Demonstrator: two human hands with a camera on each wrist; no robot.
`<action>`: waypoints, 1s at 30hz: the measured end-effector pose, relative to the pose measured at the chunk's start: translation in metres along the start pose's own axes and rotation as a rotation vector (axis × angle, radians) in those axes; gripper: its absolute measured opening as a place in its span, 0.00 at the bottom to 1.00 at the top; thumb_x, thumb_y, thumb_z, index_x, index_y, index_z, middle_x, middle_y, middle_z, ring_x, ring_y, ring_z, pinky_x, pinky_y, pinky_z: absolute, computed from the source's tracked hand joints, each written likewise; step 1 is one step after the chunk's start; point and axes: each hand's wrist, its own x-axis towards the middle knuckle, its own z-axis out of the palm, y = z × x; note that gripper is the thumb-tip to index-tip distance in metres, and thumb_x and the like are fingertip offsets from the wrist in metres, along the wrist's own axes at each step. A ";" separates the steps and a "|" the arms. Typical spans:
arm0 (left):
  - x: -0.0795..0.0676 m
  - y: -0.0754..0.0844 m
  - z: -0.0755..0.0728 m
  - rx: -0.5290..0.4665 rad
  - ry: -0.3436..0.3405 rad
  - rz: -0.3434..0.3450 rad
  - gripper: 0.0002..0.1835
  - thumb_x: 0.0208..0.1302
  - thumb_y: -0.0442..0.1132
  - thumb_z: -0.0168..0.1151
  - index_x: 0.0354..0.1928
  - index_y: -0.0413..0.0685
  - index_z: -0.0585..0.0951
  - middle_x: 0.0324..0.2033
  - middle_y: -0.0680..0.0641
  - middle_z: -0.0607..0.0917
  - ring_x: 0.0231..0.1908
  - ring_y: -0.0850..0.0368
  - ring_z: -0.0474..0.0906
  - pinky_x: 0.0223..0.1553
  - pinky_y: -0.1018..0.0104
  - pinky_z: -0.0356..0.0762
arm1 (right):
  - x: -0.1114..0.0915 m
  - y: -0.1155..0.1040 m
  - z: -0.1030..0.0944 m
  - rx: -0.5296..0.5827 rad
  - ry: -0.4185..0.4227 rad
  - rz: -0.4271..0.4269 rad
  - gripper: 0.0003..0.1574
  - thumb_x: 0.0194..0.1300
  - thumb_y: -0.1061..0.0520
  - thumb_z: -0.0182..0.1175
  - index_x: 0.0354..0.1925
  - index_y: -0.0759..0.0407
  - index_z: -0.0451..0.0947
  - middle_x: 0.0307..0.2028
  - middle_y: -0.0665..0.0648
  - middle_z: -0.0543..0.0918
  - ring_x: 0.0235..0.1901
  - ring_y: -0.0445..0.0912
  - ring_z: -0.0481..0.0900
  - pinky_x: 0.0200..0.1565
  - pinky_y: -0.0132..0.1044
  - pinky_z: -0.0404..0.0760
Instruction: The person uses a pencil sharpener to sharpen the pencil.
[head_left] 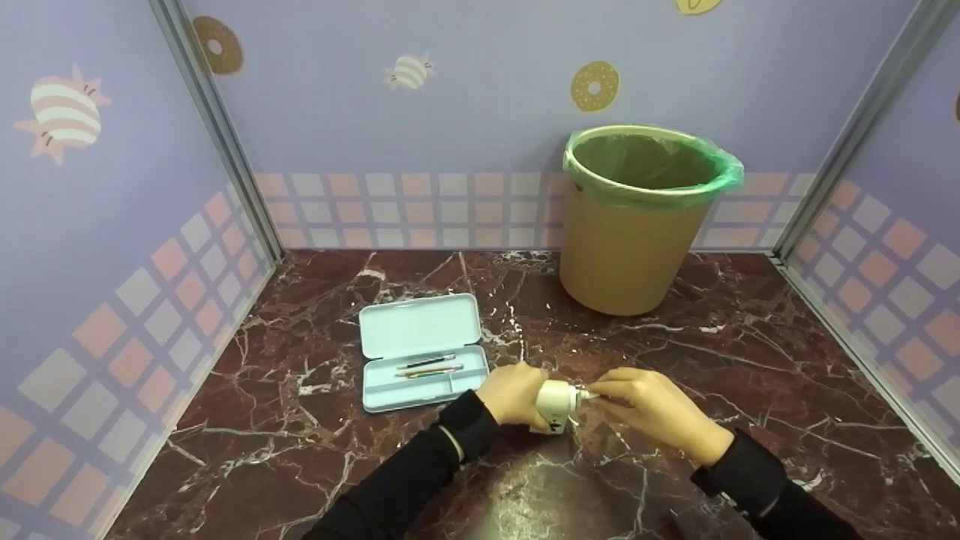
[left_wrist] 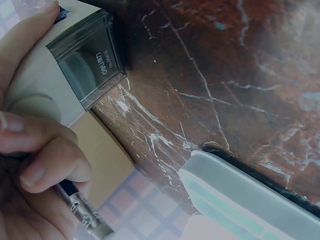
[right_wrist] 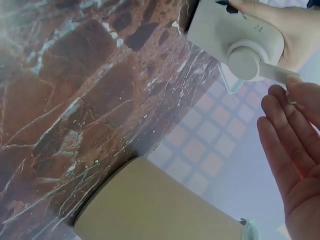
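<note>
A white hand-crank pencil sharpener [head_left: 555, 405] stands on the marble-patterned table, with a clear dark shavings drawer [left_wrist: 92, 60] facing the left wrist view. My left hand [head_left: 514, 394] grips its body from the left. Below the curled fingers in that wrist view, a pencil [left_wrist: 82, 212] shows its metal ferrule and eraser end; its other end is hidden. On the opposite side my right hand [head_left: 652, 405] pinches the crank handle [right_wrist: 274, 73] between thumb and fingers. The remaining right fingers extend loosely beside it.
Left of the sharpener lies an open light-blue pencil case [head_left: 420, 326] with a few pencils or pens [head_left: 431, 367] inside. A tan trash bin [head_left: 630, 255] with a green liner [head_left: 727, 176] stands at the back right. Patterned walls enclose the table.
</note>
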 end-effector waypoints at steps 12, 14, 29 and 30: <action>0.001 -0.001 0.000 -0.004 -0.014 0.016 0.26 0.38 0.52 0.85 0.37 0.48 0.84 0.31 0.50 0.89 0.30 0.55 0.84 0.30 0.64 0.83 | 0.008 0.011 0.003 -0.026 0.026 0.035 0.17 0.49 0.65 0.77 0.41 0.58 0.90 0.33 0.52 0.90 0.29 0.41 0.86 0.33 0.32 0.85; 0.001 -0.001 0.001 -0.010 -0.014 0.016 0.26 0.38 0.52 0.85 0.37 0.48 0.84 0.31 0.50 0.89 0.30 0.56 0.84 0.30 0.64 0.83 | 0.009 0.012 0.004 -0.024 0.024 0.045 0.17 0.49 0.66 0.77 0.41 0.59 0.90 0.34 0.53 0.90 0.29 0.42 0.86 0.34 0.33 0.86; 0.000 -0.002 0.000 -0.026 -0.009 0.032 0.26 0.39 0.53 0.84 0.38 0.48 0.84 0.32 0.50 0.89 0.31 0.55 0.86 0.33 0.63 0.85 | 0.014 0.016 0.010 -0.139 0.045 0.030 0.17 0.52 0.63 0.76 0.43 0.59 0.90 0.33 0.53 0.89 0.29 0.43 0.86 0.34 0.36 0.85; 0.000 -0.002 0.001 -0.024 -0.008 0.032 0.26 0.40 0.53 0.84 0.38 0.48 0.84 0.32 0.50 0.89 0.31 0.55 0.86 0.33 0.63 0.85 | 0.015 0.016 0.010 -0.146 0.044 0.034 0.17 0.52 0.63 0.76 0.43 0.59 0.90 0.33 0.53 0.89 0.29 0.43 0.86 0.34 0.37 0.86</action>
